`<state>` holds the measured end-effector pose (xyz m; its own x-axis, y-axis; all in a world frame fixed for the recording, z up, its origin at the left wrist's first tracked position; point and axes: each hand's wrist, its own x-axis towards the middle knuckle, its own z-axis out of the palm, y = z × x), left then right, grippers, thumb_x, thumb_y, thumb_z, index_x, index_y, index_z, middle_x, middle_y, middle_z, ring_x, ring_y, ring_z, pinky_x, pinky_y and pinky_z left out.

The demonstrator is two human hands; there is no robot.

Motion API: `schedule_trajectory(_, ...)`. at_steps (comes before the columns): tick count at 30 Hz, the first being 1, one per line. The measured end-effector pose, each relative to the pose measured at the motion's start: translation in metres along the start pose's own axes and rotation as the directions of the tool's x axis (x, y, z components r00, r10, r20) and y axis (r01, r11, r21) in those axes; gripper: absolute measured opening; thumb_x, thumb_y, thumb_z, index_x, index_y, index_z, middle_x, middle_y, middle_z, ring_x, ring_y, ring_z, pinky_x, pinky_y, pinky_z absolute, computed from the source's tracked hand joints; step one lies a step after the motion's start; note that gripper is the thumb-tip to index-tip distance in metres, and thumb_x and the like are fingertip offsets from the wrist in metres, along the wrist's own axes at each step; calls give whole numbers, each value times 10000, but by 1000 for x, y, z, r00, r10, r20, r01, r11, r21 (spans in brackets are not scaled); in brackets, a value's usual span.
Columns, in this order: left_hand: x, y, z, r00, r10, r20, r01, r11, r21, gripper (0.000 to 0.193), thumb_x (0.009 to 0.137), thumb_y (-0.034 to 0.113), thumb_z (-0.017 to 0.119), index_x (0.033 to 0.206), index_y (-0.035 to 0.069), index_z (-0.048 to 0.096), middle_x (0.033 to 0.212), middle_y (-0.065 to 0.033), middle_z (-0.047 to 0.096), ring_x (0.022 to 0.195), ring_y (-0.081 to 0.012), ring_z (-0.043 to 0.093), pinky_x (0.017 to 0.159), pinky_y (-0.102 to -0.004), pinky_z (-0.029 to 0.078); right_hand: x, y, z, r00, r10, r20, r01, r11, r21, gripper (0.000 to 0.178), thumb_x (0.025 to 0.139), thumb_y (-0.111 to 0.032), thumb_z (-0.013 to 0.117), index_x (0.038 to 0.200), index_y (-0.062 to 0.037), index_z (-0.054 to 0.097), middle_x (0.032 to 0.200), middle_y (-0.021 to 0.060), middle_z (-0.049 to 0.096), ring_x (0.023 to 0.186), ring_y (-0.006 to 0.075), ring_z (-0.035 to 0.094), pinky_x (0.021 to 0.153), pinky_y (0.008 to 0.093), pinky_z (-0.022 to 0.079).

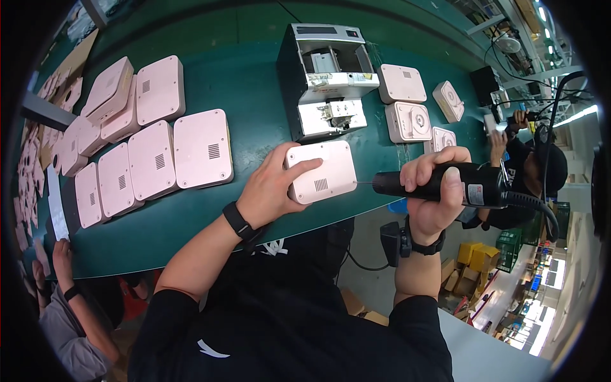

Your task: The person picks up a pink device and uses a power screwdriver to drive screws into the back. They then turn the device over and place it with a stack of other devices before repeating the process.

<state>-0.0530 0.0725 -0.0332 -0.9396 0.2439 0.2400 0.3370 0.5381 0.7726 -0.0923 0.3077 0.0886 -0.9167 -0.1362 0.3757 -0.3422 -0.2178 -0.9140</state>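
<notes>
My left hand [272, 181] grips a pale pink plastic housing [336, 173] at its left side, with a finger laid over its face and the thumb along the near edge. The housing has rounded corners, a small slotted vent and screw holes at its corners. In my right hand [439, 191] is a black corded electric screwdriver [489, 184], held level with its thin bit pointing left. The bit's tip is at the housing's right edge, by the near right corner; whether it sits in a hole I cannot tell. A grey and black screw feeder [331, 89] stands just beyond the housing.
Several pink housings [203, 149] lie in rows and stacks on the green table [248, 83] at left. More, some with round fittings [408, 122], lie right of the feeder. Co-workers sit at the left [83, 325] and far right [547, 159]. The screwdriver's cable [541, 213] curves away rightward.
</notes>
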Motion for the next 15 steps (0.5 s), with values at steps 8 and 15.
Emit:
schedule_trajectory(8,0,1,-1,1000,-19,8,19,999,27,795,558,113,895,1289,249,614,1336,-154,462,1211,-374,526,971,-424,509,-2,23,-6,997,33,-66,-31,999,32,274,943,-318,547,1032,-76,454,689,56,493,546,160,475,560,330,434)
schedule_trajectory(15,4,1,-3,1000,-6,13,6,1000,20,787,566,117,893,1290,250,613,1338,-149,462,1212,-372,524,977,-420,506,-1,23,-9,999,41,-14,-40,998,45,276,945,-326,540,1028,-77,454,687,55,489,544,160,471,555,329,430)
